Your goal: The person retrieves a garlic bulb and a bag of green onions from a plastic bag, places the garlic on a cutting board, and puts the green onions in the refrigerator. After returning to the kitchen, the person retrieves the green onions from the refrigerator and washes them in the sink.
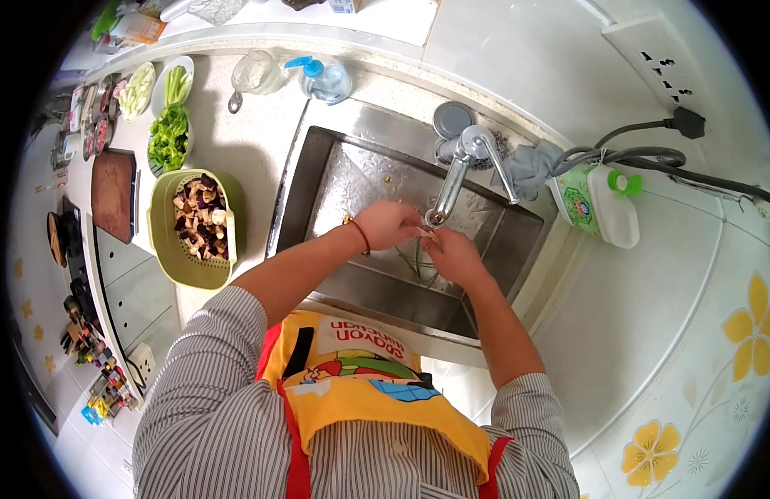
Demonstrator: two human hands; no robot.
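Observation:
Both hands meet under the tap (455, 183), over the steel sink (335, 179). My left hand (387, 224) has its fingers closed on one end of a small pale item (429, 235), too small to name. My right hand (458, 256) pinches the same item from the other side. Thin green stems (418, 264) hang or lie just below the hands; which of the two I cannot tell. Small yellow bits lie on the wet sink bottom.
Left of the sink stands a green colander (164, 249) with chopped dark and pale pieces. Behind it are plates of leafy greens (168, 141) and a brown cutting board (113, 193). A soap bottle (328, 85), a glass jar (257, 73) and a white-green jug (601, 204) stand around the sink.

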